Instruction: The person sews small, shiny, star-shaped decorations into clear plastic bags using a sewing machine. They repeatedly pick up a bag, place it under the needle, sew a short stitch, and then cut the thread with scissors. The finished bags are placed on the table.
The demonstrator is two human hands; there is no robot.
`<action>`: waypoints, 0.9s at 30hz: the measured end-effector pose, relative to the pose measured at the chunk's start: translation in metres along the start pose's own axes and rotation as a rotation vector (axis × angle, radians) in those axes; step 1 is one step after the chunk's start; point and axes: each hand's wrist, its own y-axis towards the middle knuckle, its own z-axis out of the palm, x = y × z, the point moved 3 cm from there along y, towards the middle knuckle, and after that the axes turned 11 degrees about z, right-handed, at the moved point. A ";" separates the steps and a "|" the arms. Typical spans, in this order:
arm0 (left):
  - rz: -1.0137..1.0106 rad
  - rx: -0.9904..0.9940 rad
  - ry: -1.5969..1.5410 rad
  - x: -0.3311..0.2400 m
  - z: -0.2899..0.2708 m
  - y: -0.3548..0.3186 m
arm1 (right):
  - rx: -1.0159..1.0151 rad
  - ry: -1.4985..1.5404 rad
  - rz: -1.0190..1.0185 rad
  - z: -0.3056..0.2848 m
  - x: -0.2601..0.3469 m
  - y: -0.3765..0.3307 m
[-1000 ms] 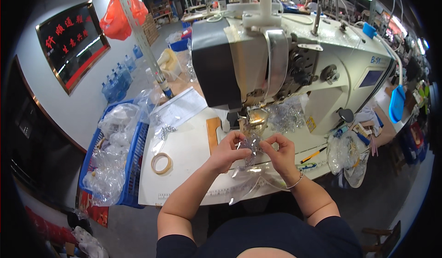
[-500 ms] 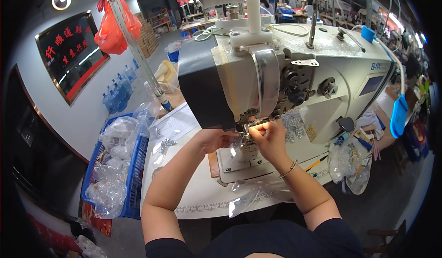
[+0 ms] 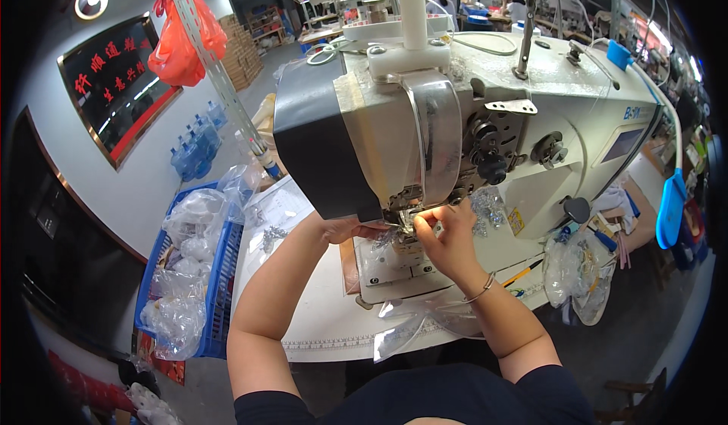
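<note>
Both hands meet under the head of a large white sewing machine (image 3: 512,129), close around its needle and presser foot area. My right hand (image 3: 449,235) pinches thumb and forefinger together right beside the presser foot (image 3: 408,222); what lies between them is too small to make out. From the left, my left hand (image 3: 350,229) reaches in with its fingers pressed together at a small shiny piece, partly hidden by the machine's dark cover (image 3: 322,141). Clear plastic pieces (image 3: 409,330) hang over the table's front edge.
Small shiny pieces lie in piles on the white table (image 3: 318,311), one left pile (image 3: 271,237) and one right pile (image 3: 487,207). A blue basket (image 3: 220,296) of clear bags stands left. An orange pen (image 3: 523,273) and a plastic bag (image 3: 580,273) are at right.
My view has shifted slightly, so the machine sits a little differently in it. Both hands stay by the presser foot, with the right fingers shifted a little.
</note>
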 end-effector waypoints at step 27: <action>0.212 0.038 0.173 -0.016 0.010 -0.010 | -0.028 0.101 0.015 0.004 -0.008 0.005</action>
